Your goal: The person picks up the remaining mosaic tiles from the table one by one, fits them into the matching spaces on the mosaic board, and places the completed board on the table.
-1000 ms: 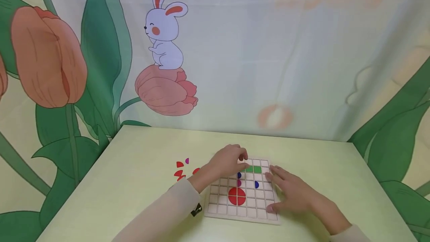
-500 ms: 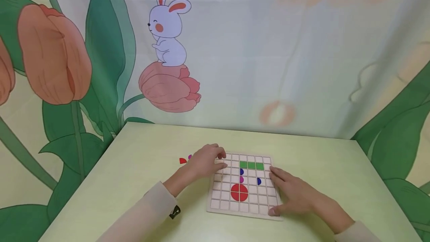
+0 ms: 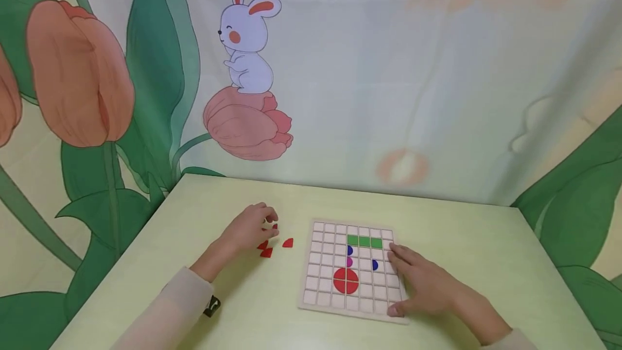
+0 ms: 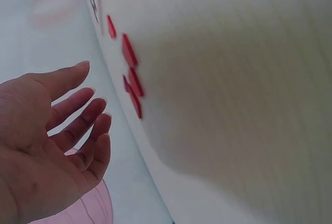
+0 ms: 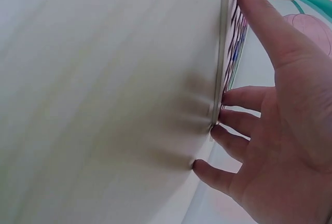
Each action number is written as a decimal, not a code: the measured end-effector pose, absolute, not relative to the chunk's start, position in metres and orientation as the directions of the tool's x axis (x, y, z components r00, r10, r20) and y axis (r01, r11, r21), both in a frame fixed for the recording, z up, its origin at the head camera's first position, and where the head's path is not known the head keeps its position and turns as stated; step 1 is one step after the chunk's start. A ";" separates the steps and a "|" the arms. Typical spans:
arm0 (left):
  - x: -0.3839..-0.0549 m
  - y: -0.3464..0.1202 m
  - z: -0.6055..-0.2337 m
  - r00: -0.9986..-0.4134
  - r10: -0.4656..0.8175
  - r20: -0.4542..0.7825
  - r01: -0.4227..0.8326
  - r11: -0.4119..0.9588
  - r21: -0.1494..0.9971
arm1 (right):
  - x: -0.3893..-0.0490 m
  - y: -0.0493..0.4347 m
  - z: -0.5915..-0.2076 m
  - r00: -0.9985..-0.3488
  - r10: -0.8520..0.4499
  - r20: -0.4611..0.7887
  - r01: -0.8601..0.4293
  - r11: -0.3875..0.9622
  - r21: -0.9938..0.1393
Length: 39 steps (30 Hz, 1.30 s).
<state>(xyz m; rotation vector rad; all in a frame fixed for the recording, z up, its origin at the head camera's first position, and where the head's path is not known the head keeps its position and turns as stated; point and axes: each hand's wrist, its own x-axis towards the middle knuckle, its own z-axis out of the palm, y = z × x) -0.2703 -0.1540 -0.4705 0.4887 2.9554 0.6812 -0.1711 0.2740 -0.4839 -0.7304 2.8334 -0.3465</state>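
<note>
My left hand (image 3: 245, 227) hovers over loose red quarter-circle pieces (image 3: 288, 243) left of the board, partly covering them. In the left wrist view, its fingers (image 4: 98, 146) are loosely bent with nothing between them, and the red pieces (image 4: 129, 51) lie on the table beyond. My right hand (image 3: 425, 280) rests along the right edge of a pale gridded board (image 3: 318, 285), thumb near the front corner and fingertips at the side. On the grid are a red circle (image 3: 346, 281) of quarter pieces, three green squares (image 3: 365, 241), two blue half-circles (image 3: 375, 265) and one magenta half-circle (image 3: 349, 262).
The board lies flat on a pale yellow-green table (image 3: 233, 296). Behind the table's back edge hangs a curtain (image 3: 340, 96) printed with tulips and a rabbit. A black clip-like item (image 3: 211, 305) shows beside the left sleeve.
My left hand has moved left, from above the board's upper part to the loose red pieces. My right hand stays at the board's right edge. The view has shifted slightly.
</note>
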 end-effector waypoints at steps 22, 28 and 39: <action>-0.291 -0.158 -0.488 -0.980 0.182 -0.086 0.111 0.845 0.522 | -0.174 0.273 -0.488 -0.873 -0.465 -0.148 -0.407 0.861 -0.304; -0.292 -0.153 -0.487 -0.980 0.173 -0.102 0.091 0.836 0.541 | -0.175 0.274 -0.487 -0.871 -0.469 -0.150 -0.413 0.862 -0.295; -0.297 -0.150 -0.487 -0.975 0.179 -0.134 0.076 0.829 0.554 | -0.180 0.278 -0.481 -0.860 -0.493 -0.130 -0.440 0.846 -0.299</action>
